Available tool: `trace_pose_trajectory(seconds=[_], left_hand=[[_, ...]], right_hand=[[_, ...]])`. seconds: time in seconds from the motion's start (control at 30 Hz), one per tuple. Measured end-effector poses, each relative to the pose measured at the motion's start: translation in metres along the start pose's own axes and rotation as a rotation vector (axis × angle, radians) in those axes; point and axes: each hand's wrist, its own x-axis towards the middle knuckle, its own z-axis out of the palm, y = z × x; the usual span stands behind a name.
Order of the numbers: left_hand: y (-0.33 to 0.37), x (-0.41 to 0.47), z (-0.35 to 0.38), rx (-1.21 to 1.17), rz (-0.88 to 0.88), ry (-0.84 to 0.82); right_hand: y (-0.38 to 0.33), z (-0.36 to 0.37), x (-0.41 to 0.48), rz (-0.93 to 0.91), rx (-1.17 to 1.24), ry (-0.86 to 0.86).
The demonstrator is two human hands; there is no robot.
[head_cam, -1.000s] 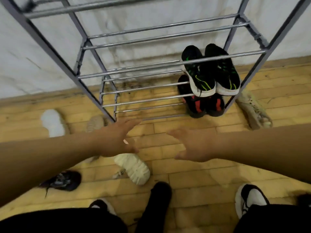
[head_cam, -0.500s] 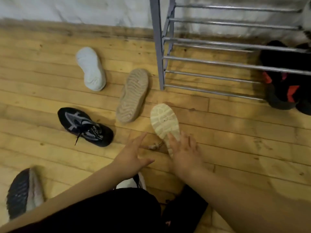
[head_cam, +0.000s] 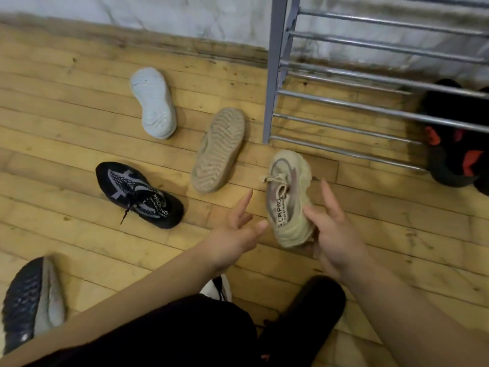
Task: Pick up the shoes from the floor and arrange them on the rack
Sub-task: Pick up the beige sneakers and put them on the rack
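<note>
A beige knit shoe (head_cam: 287, 186) is turned upright, toe pointing away, just off the wooden floor in front of the rack's left post. My right hand (head_cam: 333, 234) grips its heel, thumb on the side and index finger straight. My left hand (head_cam: 235, 231) hovers open beside the shoe's left side, thumb tip close to it. Its beige mate (head_cam: 219, 149) lies sole up further left. A white shoe (head_cam: 154, 102) lies sole up near the wall. A black laced shoe (head_cam: 137, 194) stands upright. The grey metal rack (head_cam: 275, 75) stands at right.
A black and red pair (head_cam: 455, 144) sits at the rack's low right end. A dark-soled shoe (head_cam: 26, 300) lies on its side at bottom left. My legs in black trousers (head_cam: 185, 332) fill the bottom edge. The wall's skirting (head_cam: 185, 46) runs behind.
The beige shoe lay sole up under my right hand; now it is flipped upright and held at the heel. My left hand stays open beside it.
</note>
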Motion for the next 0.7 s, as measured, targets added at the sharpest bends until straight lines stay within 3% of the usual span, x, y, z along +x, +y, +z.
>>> trace_pose_trajectory(seconds=[0.13,0.37,0.53,0.7], left_hand=[[-0.002,0.006,0.012,-0.119,-0.024,-0.055],[0.023,-0.006,0.015,0.033,0.003,-0.046],[0.088,-0.045,0.033,0.237,0.056,-0.089],[0.169,-0.115,0.082,0.46,0.124,-0.249]], right_hand=[[0.01,-0.002,-0.006,0.022,-0.109,0.015],[-0.009,-0.005,-0.014,-0.009,-0.365,0.029],[-0.071,-0.015,-0.049,-0.004,-0.442,-0.091],[-0.156,-0.045,-0.133,-0.018,-0.515,-0.201]])
